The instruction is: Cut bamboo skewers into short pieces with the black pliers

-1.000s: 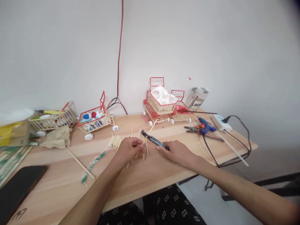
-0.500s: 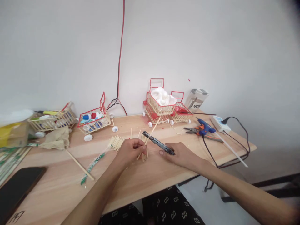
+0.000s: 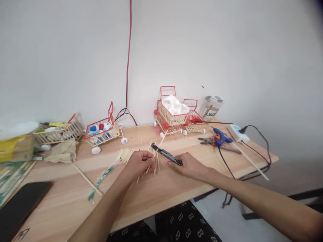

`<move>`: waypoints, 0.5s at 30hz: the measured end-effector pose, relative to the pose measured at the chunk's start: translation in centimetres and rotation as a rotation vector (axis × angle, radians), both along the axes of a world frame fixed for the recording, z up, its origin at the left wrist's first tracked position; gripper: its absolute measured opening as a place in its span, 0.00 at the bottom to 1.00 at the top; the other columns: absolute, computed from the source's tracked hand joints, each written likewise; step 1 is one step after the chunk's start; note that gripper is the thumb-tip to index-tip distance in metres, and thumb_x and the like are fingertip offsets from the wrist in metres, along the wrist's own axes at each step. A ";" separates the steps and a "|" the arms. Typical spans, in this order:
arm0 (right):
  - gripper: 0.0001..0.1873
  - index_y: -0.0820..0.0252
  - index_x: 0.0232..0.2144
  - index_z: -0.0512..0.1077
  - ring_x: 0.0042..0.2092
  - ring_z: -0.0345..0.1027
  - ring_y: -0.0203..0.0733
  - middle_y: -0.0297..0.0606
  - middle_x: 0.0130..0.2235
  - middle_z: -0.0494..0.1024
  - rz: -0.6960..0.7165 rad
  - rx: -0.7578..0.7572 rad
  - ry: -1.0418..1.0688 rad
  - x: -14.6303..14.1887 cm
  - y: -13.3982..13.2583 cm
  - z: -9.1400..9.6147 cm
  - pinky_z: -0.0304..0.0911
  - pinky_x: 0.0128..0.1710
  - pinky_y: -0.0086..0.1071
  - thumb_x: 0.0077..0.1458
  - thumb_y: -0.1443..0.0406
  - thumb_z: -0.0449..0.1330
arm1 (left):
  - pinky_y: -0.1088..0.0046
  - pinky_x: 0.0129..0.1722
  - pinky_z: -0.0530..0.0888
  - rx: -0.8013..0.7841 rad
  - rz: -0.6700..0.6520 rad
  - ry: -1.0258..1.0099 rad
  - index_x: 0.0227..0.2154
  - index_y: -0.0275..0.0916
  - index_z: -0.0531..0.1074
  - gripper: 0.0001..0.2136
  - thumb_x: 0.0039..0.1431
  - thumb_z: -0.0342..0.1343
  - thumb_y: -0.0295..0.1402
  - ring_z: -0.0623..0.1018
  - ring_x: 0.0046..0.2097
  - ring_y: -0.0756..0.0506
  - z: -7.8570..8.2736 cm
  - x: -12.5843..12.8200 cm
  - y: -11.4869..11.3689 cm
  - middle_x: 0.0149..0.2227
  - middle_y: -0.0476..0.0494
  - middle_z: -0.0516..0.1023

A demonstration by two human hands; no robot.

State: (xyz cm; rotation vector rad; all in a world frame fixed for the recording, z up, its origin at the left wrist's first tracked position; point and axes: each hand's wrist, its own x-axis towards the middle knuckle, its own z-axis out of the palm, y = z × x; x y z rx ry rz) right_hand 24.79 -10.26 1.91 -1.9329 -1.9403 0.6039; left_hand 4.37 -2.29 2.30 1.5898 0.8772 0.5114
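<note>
My left hand [image 3: 140,162] is pinched on a thin wooden stick [image 3: 159,143] that slants up to the right over the desk. My right hand [image 3: 189,164] is closed on the handles of a black cutter [image 3: 165,155], whose jaws meet the stick near its middle. Under both hands lies a loose pile of cut sticks [image 3: 155,163]. Another bundle of short sticks [image 3: 124,154] lies just left of my left hand.
The wooden desk [image 3: 161,191] carries stick-built carts with red trim [image 3: 174,114] [image 3: 102,129] [image 3: 59,129], a blue glue gun [image 3: 220,136] with pliers, a white power strip [image 3: 237,131], cables, a chopstick wrapper [image 3: 99,178], crumpled paper [image 3: 63,151] and a black phone [image 3: 20,206].
The cutter's jaws dropped back onto the stick after lifting slightly half a second ago. Both hands stayed in the same spot over the pile.
</note>
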 end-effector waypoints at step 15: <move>0.26 0.60 0.18 0.62 0.22 0.61 0.37 0.34 0.18 0.67 -0.084 0.060 0.182 2.3 -0.9 -0.1 0.52 0.23 0.28 0.55 0.47 0.48 | 0.79 0.19 0.62 0.106 0.089 0.035 0.25 0.35 0.71 0.13 0.47 0.56 0.42 0.65 0.19 0.54 0.0 -1.2 1.8 0.23 0.50 0.73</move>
